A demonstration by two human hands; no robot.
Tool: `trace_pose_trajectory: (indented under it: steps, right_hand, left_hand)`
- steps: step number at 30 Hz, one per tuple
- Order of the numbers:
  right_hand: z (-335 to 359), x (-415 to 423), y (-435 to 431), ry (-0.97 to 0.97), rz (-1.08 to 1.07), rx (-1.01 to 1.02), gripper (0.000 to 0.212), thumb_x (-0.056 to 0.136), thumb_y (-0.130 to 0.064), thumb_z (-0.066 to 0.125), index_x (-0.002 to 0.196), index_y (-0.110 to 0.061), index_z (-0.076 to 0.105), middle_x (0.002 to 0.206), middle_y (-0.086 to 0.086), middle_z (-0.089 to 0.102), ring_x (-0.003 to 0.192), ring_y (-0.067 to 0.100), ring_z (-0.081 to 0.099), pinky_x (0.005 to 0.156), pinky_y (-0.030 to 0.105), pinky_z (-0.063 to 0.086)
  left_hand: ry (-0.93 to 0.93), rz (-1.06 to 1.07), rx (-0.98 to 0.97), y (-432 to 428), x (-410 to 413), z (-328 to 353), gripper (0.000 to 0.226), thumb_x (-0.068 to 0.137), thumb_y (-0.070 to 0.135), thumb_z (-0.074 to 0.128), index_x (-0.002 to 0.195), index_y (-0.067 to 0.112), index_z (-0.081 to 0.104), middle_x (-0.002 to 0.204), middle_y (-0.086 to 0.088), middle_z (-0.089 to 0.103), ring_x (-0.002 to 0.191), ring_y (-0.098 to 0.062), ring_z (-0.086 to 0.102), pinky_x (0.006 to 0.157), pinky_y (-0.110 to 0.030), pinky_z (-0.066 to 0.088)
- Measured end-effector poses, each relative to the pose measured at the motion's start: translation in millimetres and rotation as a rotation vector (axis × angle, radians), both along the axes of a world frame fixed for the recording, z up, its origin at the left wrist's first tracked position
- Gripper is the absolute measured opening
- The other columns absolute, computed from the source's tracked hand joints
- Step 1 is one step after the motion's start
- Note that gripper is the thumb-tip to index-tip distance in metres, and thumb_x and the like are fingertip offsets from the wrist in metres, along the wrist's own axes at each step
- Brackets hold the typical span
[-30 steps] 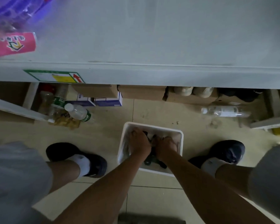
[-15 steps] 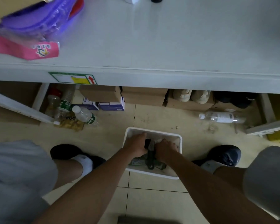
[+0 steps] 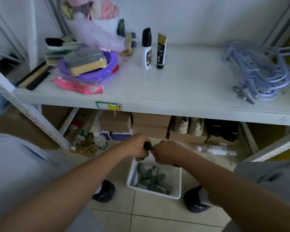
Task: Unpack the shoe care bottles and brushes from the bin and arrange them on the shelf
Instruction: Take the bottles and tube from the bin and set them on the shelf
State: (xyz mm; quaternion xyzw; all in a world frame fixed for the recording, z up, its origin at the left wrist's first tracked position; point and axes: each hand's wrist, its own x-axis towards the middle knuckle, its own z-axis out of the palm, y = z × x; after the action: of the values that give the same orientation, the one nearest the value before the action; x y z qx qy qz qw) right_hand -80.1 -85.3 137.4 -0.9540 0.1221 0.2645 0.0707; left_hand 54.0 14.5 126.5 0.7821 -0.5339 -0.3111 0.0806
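A white bin (image 3: 180, 181) stands on the floor between my feet, holding several green brushes (image 3: 151, 179). Both hands are raised just above its far edge. My left hand (image 3: 136, 147) grips a black-capped bottle (image 3: 147, 145); only the cap shows. My right hand (image 3: 166, 152) has its fingers curled close beside it, pinching a small white part that is mostly hidden. On the white shelf (image 3: 182, 87) stand a white bottle with a black cap (image 3: 146, 51) and a black tube with a gold top (image 3: 161, 52), side by side.
On the shelf's left lie a purple basin (image 3: 105, 73) with a sponge block (image 3: 86, 62), a pink packet (image 3: 77, 86) and brushes (image 3: 57, 46). Blue hangers (image 3: 258, 69) lie at right. Below are cardboard boxes (image 3: 149, 124), shoes and water bottles (image 3: 100, 141).
Both hands have lifted out of the bin with what they grip. My view has tilted up, so the shelf top and its bottles now show.
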Motion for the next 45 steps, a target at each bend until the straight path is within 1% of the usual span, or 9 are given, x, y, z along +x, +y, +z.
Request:
trace_pose_trajectory:
  steps: [6, 10, 13, 17, 23, 31, 37, 41, 45]
  right_hand:
    - [112.0, -22.2, -38.0, -0.304, -0.274, 0.350, 0.017, 0.091, -0.025, 0.057, 0.094, -0.027, 0.074, 0.091, -0.011, 0.067, 0.083, 0.013, 0.063, 0.066, 0.019, 0.047]
    - [153.1, -32.5, -75.1, -0.628, -0.750, 1.042, 0.029, 0.093, -0.015, 0.051, 0.101, -0.014, 0.079, 0.106, 0.003, 0.076, 0.093, 0.022, 0.069, 0.085, 0.034, 0.046]
    - [176.4, -34.5, -101.7, -0.732, -0.903, 1.412, 0.040, 0.090, -0.009, 0.041, 0.115, -0.008, 0.073, 0.113, 0.016, 0.071, 0.087, 0.027, 0.069, 0.074, 0.033, 0.042]
    - [184.2, -23.3, -139.1, -0.845, -0.950, 1.722, 0.046, 0.088, 0.003, 0.042, 0.128, -0.010, 0.063, 0.115, 0.013, 0.069, 0.090, 0.021, 0.068, 0.067, 0.023, 0.051]
    - [172.9, 7.4, -188.8, -0.884, -0.939, 1.189, 0.039, 0.087, -0.007, 0.073, 0.124, -0.011, 0.062, 0.102, 0.008, 0.068, 0.072, 0.015, 0.063, 0.060, 0.024, 0.048]
    - [145.5, 55.0, -237.4, -0.941, -0.980, 0.622, 0.022, 0.096, -0.036, 0.063, 0.105, -0.016, 0.060, 0.070, 0.003, 0.065, 0.047, 0.015, 0.061, 0.037, 0.017, 0.038]
    - [132.0, 79.8, -261.2, -1.010, -1.018, 0.436, 0.024, 0.098, -0.034, 0.056, 0.106, -0.011, 0.059, 0.083, 0.012, 0.070, 0.060, 0.023, 0.066, 0.055, 0.031, 0.056]
    - [126.0, 93.1, -266.2, -0.936, -0.982, 0.201, 0.030, 0.094, -0.038, 0.052, 0.101, -0.009, 0.057, 0.091, 0.017, 0.070, 0.083, 0.035, 0.069, 0.077, 0.047, 0.058]
    - [120.5, 97.6, -266.2, -0.881, -0.976, 0.153, 0.034, 0.096, -0.043, 0.047, 0.100, -0.010, 0.055, 0.094, 0.013, 0.068, 0.080, 0.031, 0.065, 0.073, 0.039, 0.055]
  left_hand:
    - [-0.047, 0.013, -0.197, -2.8, 8.8, 108.3, 0.026, 0.073, 0.038, 0.078, 0.082, 0.018, 0.065, 0.081, 0.001, 0.069, 0.074, -0.013, 0.064, 0.063, -0.030, 0.051]
    - [0.012, 0.128, -0.363, -11.4, 19.1, 162.4, 0.020, 0.076, 0.033, 0.078, 0.088, 0.022, 0.067, 0.087, 0.003, 0.069, 0.078, -0.015, 0.066, 0.068, -0.038, 0.058]
    - [0.130, 0.228, -0.508, -26.3, 24.8, 189.0, 0.026, 0.082, 0.034, 0.079, 0.093, 0.015, 0.064, 0.082, -0.002, 0.066, 0.056, -0.013, 0.063, 0.049, -0.029, 0.051]
    - [0.163, 0.308, -0.628, -54.3, 36.0, 206.1, 0.039, 0.084, 0.041, 0.076, 0.096, 0.010, 0.057, 0.076, -0.005, 0.064, 0.048, -0.016, 0.061, 0.045, -0.028, 0.045]
    - [0.143, 0.351, -0.812, -114.8, 53.0, 195.4, 0.043, 0.079, 0.045, 0.080, 0.092, 0.016, 0.051, 0.078, -0.006, 0.066, 0.047, -0.021, 0.065, 0.046, -0.038, 0.051]
    - [-0.009, 0.233, -0.899, -221.1, 67.7, 178.5, 0.046, 0.083, 0.048, 0.075, 0.104, 0.016, 0.049, 0.085, 0.001, 0.063, 0.067, -0.016, 0.065, 0.061, -0.038, 0.054]
    - [-0.116, 0.173, -0.951, -280.9, 71.7, 159.2, 0.076, 0.084, 0.038, 0.077, 0.142, 0.014, 0.034, 0.122, -0.006, 0.060, 0.104, -0.023, 0.060, 0.080, -0.031, 0.046]
    - [-0.108, 0.227, -0.916, -292.0, 76.5, 143.3, 0.075, 0.081, 0.032, 0.081, 0.137, 0.007, 0.037, 0.122, -0.013, 0.057, 0.109, -0.031, 0.059, 0.085, -0.043, 0.050]
    - [-0.069, 0.267, -0.849, -285.9, 77.9, 130.7, 0.075, 0.080, 0.024, 0.082, 0.137, 0.005, 0.037, 0.123, -0.015, 0.054, 0.109, -0.032, 0.059, 0.086, -0.042, 0.049]
